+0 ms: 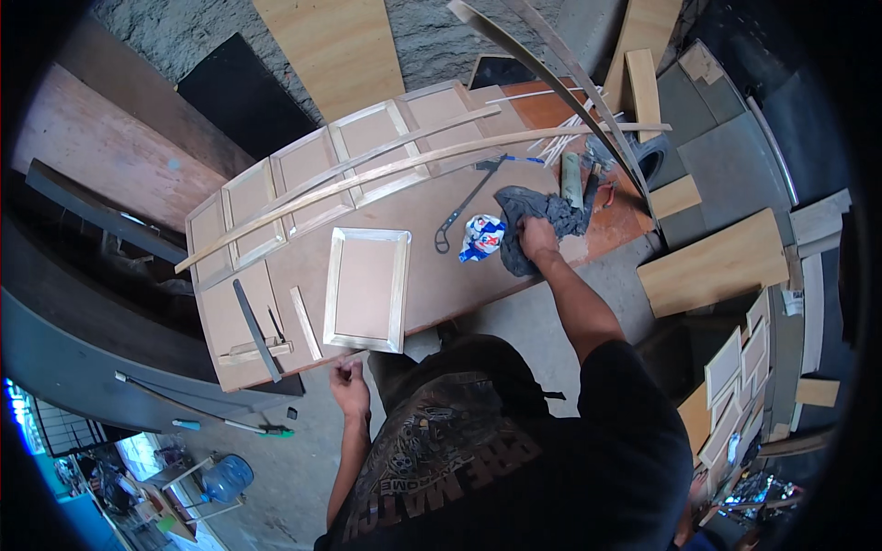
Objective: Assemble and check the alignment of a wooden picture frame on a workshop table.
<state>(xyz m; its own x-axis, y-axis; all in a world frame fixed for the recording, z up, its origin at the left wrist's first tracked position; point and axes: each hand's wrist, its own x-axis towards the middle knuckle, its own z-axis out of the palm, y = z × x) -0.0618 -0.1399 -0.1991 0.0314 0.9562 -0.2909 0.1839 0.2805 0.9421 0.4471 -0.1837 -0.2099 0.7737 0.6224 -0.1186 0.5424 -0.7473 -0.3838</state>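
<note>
My right hand is closed on a crumpled dark grey cloth lying on the table. Beside the cloth sits a crumpled blue, white and red plastic bag. My left hand is down at the table's near edge, its fingers pinched together. A thin pale piece shows at those fingertips, but I cannot make out what it is. Just above it lies a small rectangular wooden frame with a flat panel. A narrow wooden strip rests to the left of that frame.
A long panelled wooden frame lies along the table's far side, with long strips across it. A metal strap tool, a green cylinder and thin white sticks are nearby. Tall curved strips rise at right.
</note>
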